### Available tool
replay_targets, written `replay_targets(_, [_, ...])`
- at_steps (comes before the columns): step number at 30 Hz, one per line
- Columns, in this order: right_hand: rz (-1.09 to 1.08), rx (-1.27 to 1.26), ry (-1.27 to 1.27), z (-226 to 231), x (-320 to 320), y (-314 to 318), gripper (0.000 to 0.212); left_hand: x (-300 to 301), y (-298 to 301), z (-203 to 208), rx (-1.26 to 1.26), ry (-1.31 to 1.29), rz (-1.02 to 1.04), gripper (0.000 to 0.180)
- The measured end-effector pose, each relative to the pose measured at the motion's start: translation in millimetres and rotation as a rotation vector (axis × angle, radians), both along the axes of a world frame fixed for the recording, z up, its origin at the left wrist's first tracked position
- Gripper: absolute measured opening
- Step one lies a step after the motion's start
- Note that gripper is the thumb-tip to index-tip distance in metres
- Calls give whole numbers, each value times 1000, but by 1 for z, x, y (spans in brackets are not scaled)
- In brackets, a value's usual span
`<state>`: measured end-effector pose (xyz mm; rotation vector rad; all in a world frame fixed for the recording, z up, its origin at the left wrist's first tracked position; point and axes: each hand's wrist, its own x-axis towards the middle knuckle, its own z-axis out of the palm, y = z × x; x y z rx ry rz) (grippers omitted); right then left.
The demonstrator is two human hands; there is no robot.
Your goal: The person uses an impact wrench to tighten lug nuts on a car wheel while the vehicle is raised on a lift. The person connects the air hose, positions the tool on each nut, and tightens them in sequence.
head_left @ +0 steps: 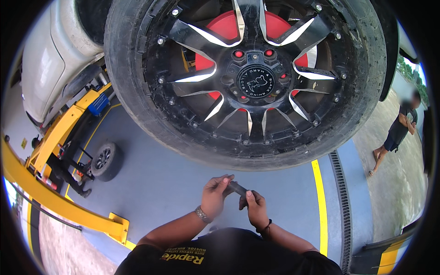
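In front of my chest, both hands hold a short dark cylinder (237,188) that resembles a deep socket; its exact kind is hard to make out. My left hand (214,196), with a metal watch at the wrist, pinches its upper left end. The fingers of my right hand (256,208) close around the lower right end, the thumb lying on top. Just beyond my hands hangs a large raised wheel (255,82) with a black and silver rim and a worn tyre. Red shows in several lug holes around its round centre cap, and a red part sits behind the spokes.
Yellow lift arms (68,123) stand on the left beneath a white vehicle (55,59). A loose wheel (107,160) rests on the blue-grey floor near another person's legs (64,169). To the right, a drain grate (341,197) runs beside a yellow line; a person (401,126) stands beyond.
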<state>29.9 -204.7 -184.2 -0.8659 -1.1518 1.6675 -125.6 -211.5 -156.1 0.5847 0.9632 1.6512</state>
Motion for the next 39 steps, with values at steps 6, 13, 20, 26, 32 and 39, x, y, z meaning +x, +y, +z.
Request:
replay_targets(6, [-99, -136, 367, 25, -28, -1, 47, -12, 14, 24, 231, -87, -63, 9])
replay_targets(13, [-280, 280, 95, 43, -34, -24, 44, -2, -4, 41, 441, -187, -172, 7])
replay_targets(20, [-377, 510, -218, 71, -49, -6, 31, -16, 22, 70, 374, -42, -457, 61])
replay_targets(26, [-820, 1258, -647, 136, -60, 42, 39, -20, 75, 137, 461, -182, -583, 51])
replay_targets(32, [-869, 1461, -942, 206, -56, 88, 33, -28, 126, 185, 447, -345, -723, 37])
replay_targets(39, [-867, 1512, -1305, 240, -73, 108, 27, -43, 158, 179, 377, -514, -938, 37])
